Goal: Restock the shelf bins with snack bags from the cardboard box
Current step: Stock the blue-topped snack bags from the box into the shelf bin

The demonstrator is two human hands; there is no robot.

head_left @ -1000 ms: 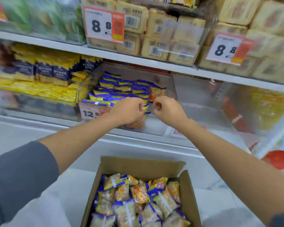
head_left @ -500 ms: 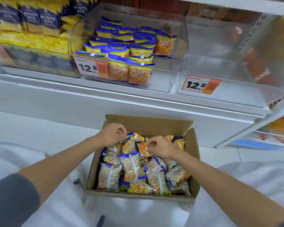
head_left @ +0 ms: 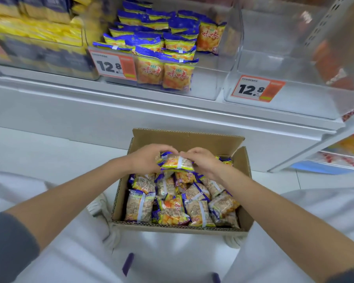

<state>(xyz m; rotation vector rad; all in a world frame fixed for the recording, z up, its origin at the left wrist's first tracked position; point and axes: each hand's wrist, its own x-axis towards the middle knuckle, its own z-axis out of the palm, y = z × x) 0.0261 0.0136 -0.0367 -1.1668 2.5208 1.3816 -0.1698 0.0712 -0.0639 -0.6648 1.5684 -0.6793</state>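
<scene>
An open cardboard box (head_left: 241,170) on the floor between my knees holds several orange-and-blue snack bags (head_left: 170,209). Above its far end my left hand (head_left: 146,159) and my right hand (head_left: 202,160) both pinch one snack bag (head_left: 177,163), lifted clear of the pile. On the shelf above, a clear plastic bin (head_left: 211,78) is partly filled with several of the same bags (head_left: 164,56), two standing upright at its front.
To the right a second clear bin (head_left: 294,94) with a 12.8 price tag holds no bags. A bin of yellow packets (head_left: 35,31) stands at the left. The white shelf base (head_left: 110,111) rises just behind the box. My white-trousered knees flank the box.
My hands dropped from the shelf bin into the box, then came together and lifted one snack bag off the pile. The view tilted down toward the box.
</scene>
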